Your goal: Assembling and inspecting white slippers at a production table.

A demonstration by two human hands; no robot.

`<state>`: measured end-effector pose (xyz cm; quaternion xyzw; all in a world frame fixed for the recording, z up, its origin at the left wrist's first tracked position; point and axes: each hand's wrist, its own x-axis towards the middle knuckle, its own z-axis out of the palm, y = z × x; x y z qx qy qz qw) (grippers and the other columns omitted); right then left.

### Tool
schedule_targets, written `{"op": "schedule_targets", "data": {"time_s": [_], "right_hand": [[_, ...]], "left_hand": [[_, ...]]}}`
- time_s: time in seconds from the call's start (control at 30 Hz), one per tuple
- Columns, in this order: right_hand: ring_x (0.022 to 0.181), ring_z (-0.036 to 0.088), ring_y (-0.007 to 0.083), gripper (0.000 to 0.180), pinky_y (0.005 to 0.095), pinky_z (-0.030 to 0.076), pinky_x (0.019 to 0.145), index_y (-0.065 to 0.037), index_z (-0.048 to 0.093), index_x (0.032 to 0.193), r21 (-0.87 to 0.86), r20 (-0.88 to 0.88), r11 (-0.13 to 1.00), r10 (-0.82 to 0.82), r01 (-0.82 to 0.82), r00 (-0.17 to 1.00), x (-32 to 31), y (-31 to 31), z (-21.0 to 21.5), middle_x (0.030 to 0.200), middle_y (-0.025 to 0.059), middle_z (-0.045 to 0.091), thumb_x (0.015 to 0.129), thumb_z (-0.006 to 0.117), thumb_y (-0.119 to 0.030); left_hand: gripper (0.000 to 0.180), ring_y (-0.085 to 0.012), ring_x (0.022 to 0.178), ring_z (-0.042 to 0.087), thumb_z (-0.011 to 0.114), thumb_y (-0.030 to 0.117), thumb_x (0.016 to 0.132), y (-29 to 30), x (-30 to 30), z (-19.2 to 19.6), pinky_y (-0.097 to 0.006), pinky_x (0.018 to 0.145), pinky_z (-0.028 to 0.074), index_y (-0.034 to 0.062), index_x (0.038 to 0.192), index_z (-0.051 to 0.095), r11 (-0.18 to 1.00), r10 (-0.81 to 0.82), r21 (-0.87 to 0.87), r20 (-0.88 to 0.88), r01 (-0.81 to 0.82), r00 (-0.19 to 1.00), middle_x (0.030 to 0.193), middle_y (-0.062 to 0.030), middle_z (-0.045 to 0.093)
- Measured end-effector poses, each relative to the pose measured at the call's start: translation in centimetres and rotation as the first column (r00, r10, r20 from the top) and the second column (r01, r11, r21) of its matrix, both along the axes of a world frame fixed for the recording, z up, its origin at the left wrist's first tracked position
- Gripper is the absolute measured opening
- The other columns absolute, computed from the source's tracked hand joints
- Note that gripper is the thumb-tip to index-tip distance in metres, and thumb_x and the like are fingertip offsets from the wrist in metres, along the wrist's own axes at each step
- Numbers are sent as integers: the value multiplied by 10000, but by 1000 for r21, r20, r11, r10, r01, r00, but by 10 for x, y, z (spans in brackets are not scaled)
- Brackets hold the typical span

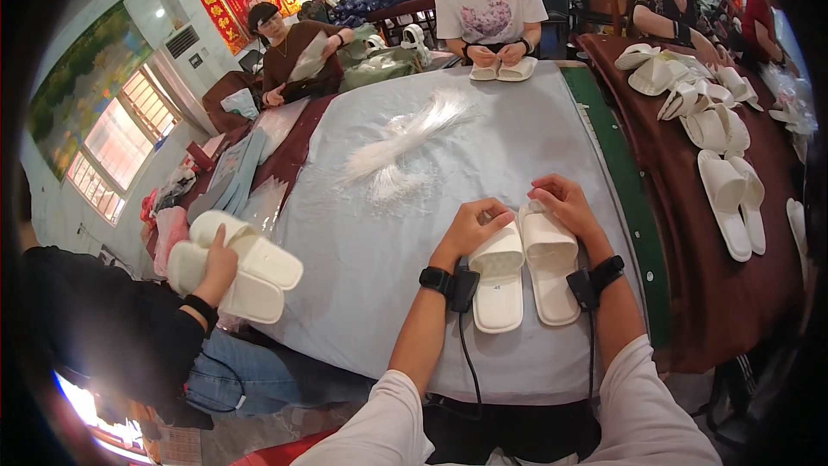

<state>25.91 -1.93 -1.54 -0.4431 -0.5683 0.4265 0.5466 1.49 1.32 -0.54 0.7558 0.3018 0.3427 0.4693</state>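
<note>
- nearest the camera, the person's white sleeves (379,423) come in from below, a dark box (465,290) strapped at each wrist.
- the left hand (473,226) bends its fingers over the toe end of the left slipper (498,306); whether they pinch it, i can't tell.
- the right hand (565,203) curls its fingers at the toe end of the right slipper (556,293), its grip just as hard to judge.
- both slippers lie side by side, soles down, on the grey cloth (552,129), heels toward the person.
- i'd call this step squaring up the pair (toe ends look roughly level to me); the next move seems to call for light, even pressure from both hands.
- farther off lies a heap of clear strands (401,151).
- to the left, a neighbour's hand (222,263) grasps more white slippers (259,293).
- across, a co-worker's hands (513,53) touch another pair (517,72).
- to the right, loose slippers (724,190) crowd a brown-covered table (690,293).
</note>
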Motion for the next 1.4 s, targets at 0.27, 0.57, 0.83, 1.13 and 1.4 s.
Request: {"op": "schedule_targets", "data": {"time_s": [0.27,0.57,0.83,1.13,1.4], "right_hand": [[973,690,170,215,296,539,868,49,632,1128,-12,-20,1000,-1,1,1000,1,-3,-1,1025,118,720,961,648,-86],[969,685,167,191,289,532,856,43,634,1115,-4,-43,1000,-2,2,999,0,-1,-1,1012,115,723,967,629,-78],[958,683,168,178,294,529,850,31,645,1105,7,-35,1000,-7,7,999,0,-2,0,1002,117,728,979,606,-88],[936,682,170,199,291,526,853,50,647,1108,38,22,999,-25,24,999,-4,-5,3,986,122,732,981,603,-96],[575,550,58,160,232,416,538,2,662,1030,334,-211,849,-356,409,910,10,-11,-3,650,1,607,997,586,-135]], "left_hand": [[229,-37,626,550,726,240,932,-7,1,7,-236,573,434,16,980,727,999,32,-25,-32,-33,999,759,9,679],[235,-39,641,550,721,243,935,-3,0,2,-237,592,446,14,987,729,1000,-1,32,2,1,1000,791,3,689],[212,-52,697,606,722,209,934,-2,0,3,-237,633,479,6,996,727,1000,8,2,-10,-8,1000,825,-11,711],[203,-38,641,562,722,214,937,-4,-3,-4,-232,589,452,17,982,738,1000,18,-4,22,-17,1000,802,-2,700],[228,-78,773,623,707,224,951,11,-1,-6,-260,716,504,-1,962,739,998,24,57,17,-25,1000,857,-33,731]]}}
